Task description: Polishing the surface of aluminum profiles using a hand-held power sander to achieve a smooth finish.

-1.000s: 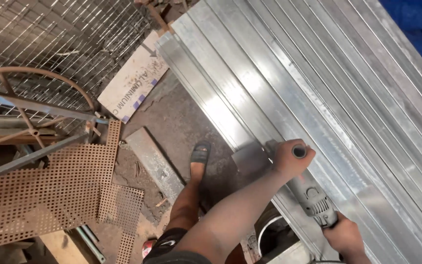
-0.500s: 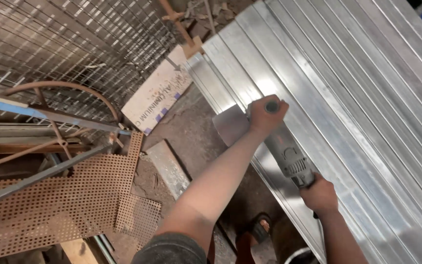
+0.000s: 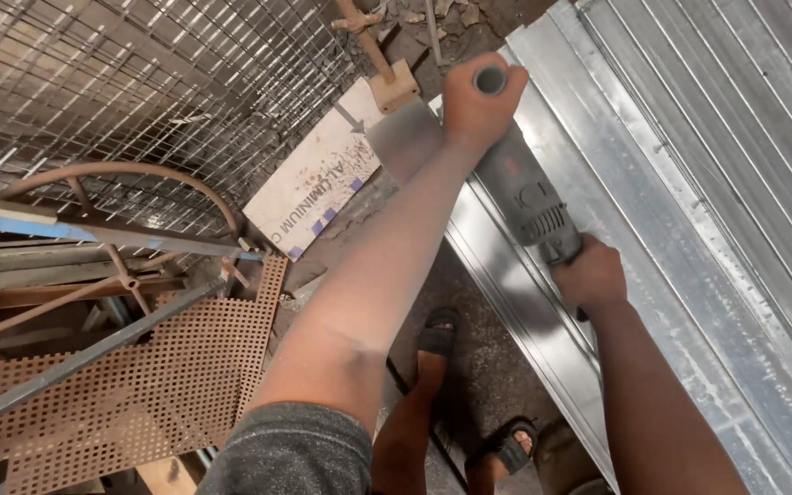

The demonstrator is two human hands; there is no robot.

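Left hand (image 3: 478,96): closed around the grinder's (image 3: 529,197) side handle, at its far end.
Right hand (image 3: 590,275): grips the near end.
Grinder axis: along the metal sheets (image 3: 689,229).

One package showed: a flat, rectangular cardboard box (image 3: 318,188) lay tilted on the dirty floor just left of my forearm, beside the wire mesh. It was off-white with dark print and small blue-purple marks near its lower edge. I saw no signs or screens.
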